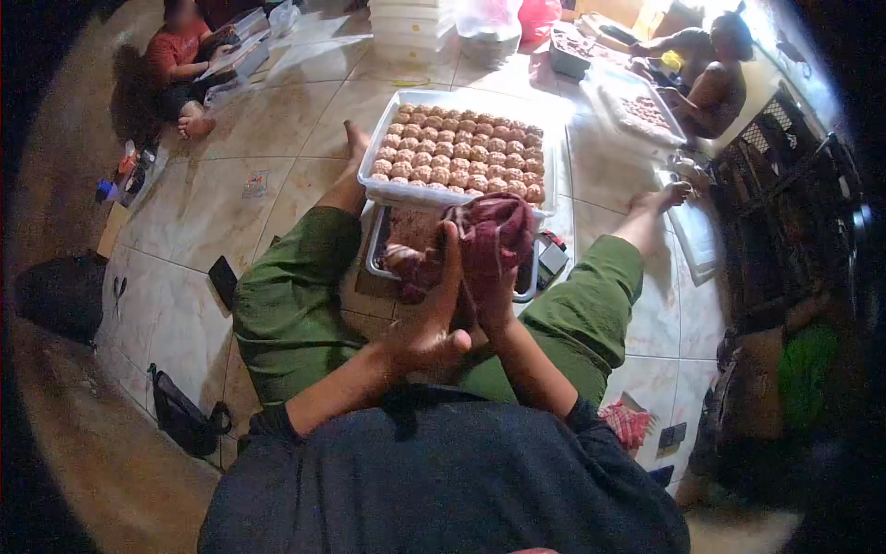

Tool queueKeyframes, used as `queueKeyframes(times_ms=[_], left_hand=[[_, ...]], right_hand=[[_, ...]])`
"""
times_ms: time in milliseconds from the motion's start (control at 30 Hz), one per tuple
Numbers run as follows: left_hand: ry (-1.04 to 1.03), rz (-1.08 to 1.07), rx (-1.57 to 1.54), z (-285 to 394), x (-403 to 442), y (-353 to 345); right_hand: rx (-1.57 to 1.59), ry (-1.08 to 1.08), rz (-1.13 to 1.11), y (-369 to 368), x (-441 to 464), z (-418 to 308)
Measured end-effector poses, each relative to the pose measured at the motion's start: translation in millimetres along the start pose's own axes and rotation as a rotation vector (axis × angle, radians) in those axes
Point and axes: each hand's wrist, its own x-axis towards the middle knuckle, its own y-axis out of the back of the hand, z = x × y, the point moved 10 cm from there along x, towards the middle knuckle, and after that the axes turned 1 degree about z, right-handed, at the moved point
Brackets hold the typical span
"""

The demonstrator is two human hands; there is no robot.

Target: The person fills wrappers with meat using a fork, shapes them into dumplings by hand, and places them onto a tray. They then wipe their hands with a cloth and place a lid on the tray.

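Observation:
My right hand (492, 294) is raised in front of me, mostly covered by a dark maroon cloth (496, 226) with pale stripes that it grips. Beside it, my left hand (432, 319) is open, fingers stretched upward and thumb apart, close to the cloth. Part of the cloth also hangs to the left, behind my left hand. Just beyond is a white plastic tray (378, 192) packed with rows of round brown balls (459, 152). Beneath its near edge sits a grey tub (374, 254) containing a brown crumbly mass, partly hidden by my hands and the cloth.
My green-trousered legs spread either side of the trays. A phone (222, 283) and a black bag (183, 414) lie left on the tiled floor. Two people sit farther off, beside trays. Stacked containers (413, 32) stand at the back, a black rack (784, 203) at right.

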Motion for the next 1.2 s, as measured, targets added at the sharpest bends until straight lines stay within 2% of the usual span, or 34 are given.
queueKeyframes(times_ms=[33,67,167,233,300,367,433,500,567,600,667,733,800,867,933,967,1000,1033,1067,1100,1167,1200], left_hand=[[-0.027,-0.007,0.022,2,-2,-2],[-0.046,-0.018,0.04,-4,-3,-5],[-0.086,-0.009,-0.077,-4,0,-9],[-0.092,0.055,-0.388,12,10,-10],[0.02,0.009,-0.582,-4,8,-6],[0.112,0.059,-0.676,-20,4,8],[0.177,0.205,-0.662,-36,1,28],[0.198,0.292,-0.616,-57,-1,38],[0.228,0.334,-0.597,-62,-1,40],[0.154,0.387,-0.663,-55,2,39],[0.039,0.172,-0.071,-56,-5,15],[-0.083,-0.049,0.515,-90,-25,-24],[-0.148,-0.135,0.897,-115,-38,-43],[-0.15,-0.077,1.083,-134,-47,-42],[-0.15,-0.018,1.268,-135,-50,-33],[-0.101,-0.016,1.2,-133,-51,-26],[-0.052,-0.01,1.131,-119,-47,-17],[0.036,-0.044,0.9,-62,-30,1],[0.102,-0.046,0.729,-65,-29,7],[0.168,-0.037,0.559,-68,-27,12],[0.159,0.005,0.522,-70,-25,12],[0.091,0.011,0.588,-39,-15,13]], right_hand=[[0.677,-0.23,0.114,3,-2,23],[0.393,-0.218,0.11,16,2,24],[0.27,-0.14,0.271,32,11,35],[-0.351,0.048,0.181,38,15,1],[-0.937,0.279,0.242,43,18,-38],[-0.99,0.316,0.247,62,23,-38],[-0.805,0.228,0.225,87,29,-20],[-0.503,0.053,0.166,98,20,11],[-0.238,-0.115,0.066,74,-4,46],[-0.154,-0.172,0.009,50,-19,60],[-0.004,-0.268,-0.079,4,-44,79],[0.094,-0.304,-0.132,-23,-53,84],[0.125,-0.298,-0.166,-30,-50,86],[0.085,-0.266,-0.197,-34,-44,94],[-0.096,-0.156,-0.253,-39,-37,102],[-0.258,-0.051,-0.298,-45,-35,107],[-0.496,0.209,-0.301,-52,-42,100],[0.343,-0.173,-0.462,-59,-39,89],[1.134,-0.642,-0.364,-63,-39,77],[0.721,-0.484,-0.442,-54,-43,78],[0.368,-0.382,-0.437,-58,-59,156],[0.48,-0.397,-0.397,-51,-63,174]])
